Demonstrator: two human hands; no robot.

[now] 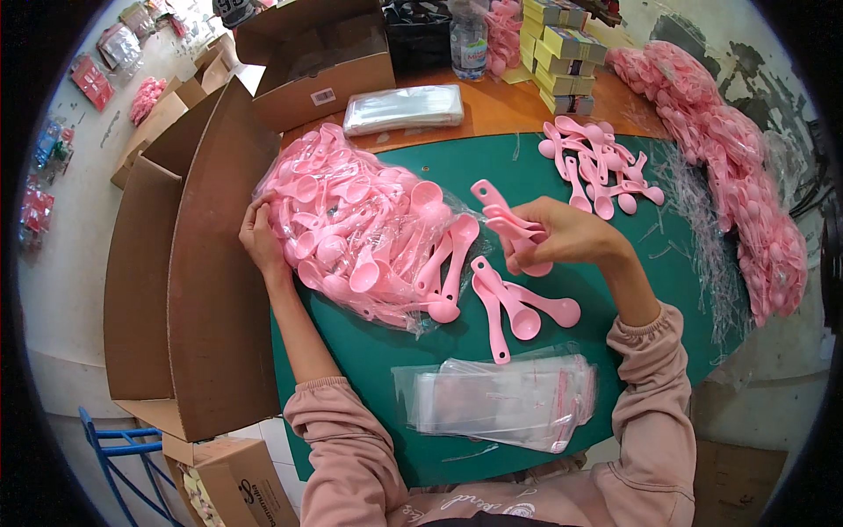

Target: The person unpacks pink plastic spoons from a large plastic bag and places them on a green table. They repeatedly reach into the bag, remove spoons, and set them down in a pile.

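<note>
A clear plastic bag of pink measuring spoons [347,224] lies on the left of the green table, its mouth toward the right with spoons spilling out. At its left edge, my left hand [261,237] has its fingers curled against the plastic, gripping it. My right hand [575,230] is closed around several stacked pink measuring spoons [492,198], their handles pointing to the upper left. Below it, a few loose spoons [514,307] lie on the table. Closer to me sits a pile of clear flat plastic sleeves [492,400]. Another heap of pink spoons [601,162] rests beyond my right hand.
An open cardboard box [215,263] stands against the table's left side. At the back are a stack of clear bags [404,110], a water bottle [469,44] and banded yellow card bundles [562,66]. Long bagged spoons [720,158] line the right edge.
</note>
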